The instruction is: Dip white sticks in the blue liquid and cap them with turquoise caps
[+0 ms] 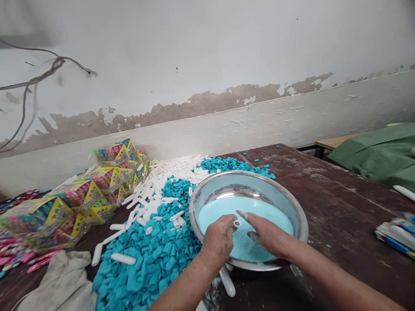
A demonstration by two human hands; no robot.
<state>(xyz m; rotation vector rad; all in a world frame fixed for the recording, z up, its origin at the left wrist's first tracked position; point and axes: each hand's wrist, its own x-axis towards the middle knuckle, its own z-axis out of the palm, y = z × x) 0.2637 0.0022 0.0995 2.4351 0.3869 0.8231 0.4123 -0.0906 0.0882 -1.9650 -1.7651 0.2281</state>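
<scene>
A wide metal basin (pixel 302 224) stands before me, with pale blue stuff (pixel 211 211) inside; whether it is powder or liquid I cannot tell. Over it, my left hand (pixel 217 239) is closed around a small white tube (pixel 237 223), whose round open end faces me. My right hand (pixel 268 234) is beside it, fingers apart and apparently holding nothing; its fingertips are close to the tube. Left of the basin lies a big heap of teal caps (pixel 146 254). Another white tube (pixel 227 282) rests by the basin's near edge.
White tubes (pixel 173 169) are piled behind the caps. Clear packs of coloured pieces (pixel 82 195) are stacked at left, near a beige cloth (pixel 50 299). On the right are printed packaging pieces (pixel 410 241) and a green cover (pixel 378 155). The dark table (pixel 334 213) meets the wall behind.
</scene>
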